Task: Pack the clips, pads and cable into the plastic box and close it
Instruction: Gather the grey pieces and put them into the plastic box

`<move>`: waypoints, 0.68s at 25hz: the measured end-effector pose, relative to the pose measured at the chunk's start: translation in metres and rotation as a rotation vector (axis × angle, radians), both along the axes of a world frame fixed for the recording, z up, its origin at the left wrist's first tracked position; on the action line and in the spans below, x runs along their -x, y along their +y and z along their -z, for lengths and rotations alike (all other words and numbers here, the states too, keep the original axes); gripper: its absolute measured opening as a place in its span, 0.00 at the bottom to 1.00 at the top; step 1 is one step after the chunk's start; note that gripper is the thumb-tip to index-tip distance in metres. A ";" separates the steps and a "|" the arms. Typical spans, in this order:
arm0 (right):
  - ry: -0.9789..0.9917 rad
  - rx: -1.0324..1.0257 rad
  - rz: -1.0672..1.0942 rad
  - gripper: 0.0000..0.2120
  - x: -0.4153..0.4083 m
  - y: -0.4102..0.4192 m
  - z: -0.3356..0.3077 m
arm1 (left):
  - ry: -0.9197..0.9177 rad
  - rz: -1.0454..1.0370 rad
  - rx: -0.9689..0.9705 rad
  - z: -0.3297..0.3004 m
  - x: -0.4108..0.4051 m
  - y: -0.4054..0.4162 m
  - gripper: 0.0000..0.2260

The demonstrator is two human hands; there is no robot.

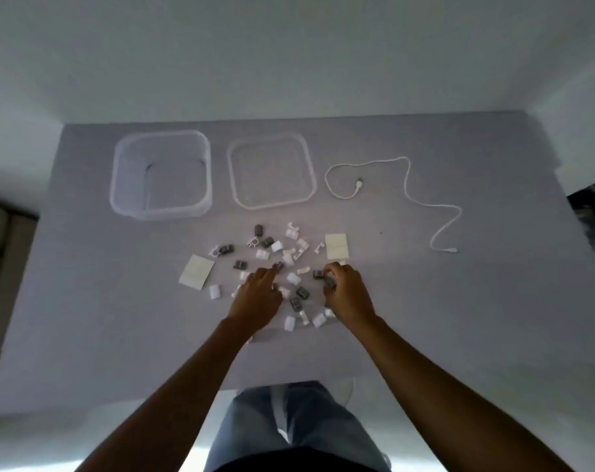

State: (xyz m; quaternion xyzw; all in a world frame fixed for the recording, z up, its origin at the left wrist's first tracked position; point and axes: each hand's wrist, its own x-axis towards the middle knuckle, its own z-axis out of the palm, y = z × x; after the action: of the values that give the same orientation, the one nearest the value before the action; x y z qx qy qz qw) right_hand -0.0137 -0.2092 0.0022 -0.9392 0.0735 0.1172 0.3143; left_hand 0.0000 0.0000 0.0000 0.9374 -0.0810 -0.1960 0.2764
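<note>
Gathering scattered clips (pixel 299 294) on grey tabletop (pixel 459 318), plastic box (pixel 160 175) not yet filled.

Left hand (pixel 258 298) reaching, fingers extended onto clips; right hand (pixel 347 291) curled around dark clips. Lid (pixel 270 172), cable (pixel 408 185), pads (pixel 337 246) untouched. Next, probably: carrying handfuls to box at far left.

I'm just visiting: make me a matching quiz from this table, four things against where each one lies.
Things:
1. plastic box
2. lid
3. cable
4. clips

Places:
A. far right of the table
B. scattered in the middle, under the hands
C. far left, open
D. between the box and the cable

Pairs: 1-C, 2-D, 3-A, 4-B
</note>
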 end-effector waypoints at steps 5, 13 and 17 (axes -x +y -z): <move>0.084 0.063 0.037 0.20 0.004 -0.006 0.020 | 0.091 0.019 -0.170 0.021 0.004 0.003 0.31; 0.021 0.085 0.010 0.17 -0.009 0.003 0.039 | 0.068 -0.090 -0.115 0.030 0.003 -0.001 0.18; -0.015 0.107 0.013 0.15 -0.012 0.006 0.046 | 0.097 -0.124 -0.093 0.030 -0.001 -0.003 0.16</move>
State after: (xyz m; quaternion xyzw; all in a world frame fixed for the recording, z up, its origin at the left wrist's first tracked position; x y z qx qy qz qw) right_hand -0.0015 -0.2034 -0.0437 -0.9550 0.0835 0.1042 0.2647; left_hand 0.0013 -0.0026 -0.0301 0.9418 -0.0002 -0.2271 0.2478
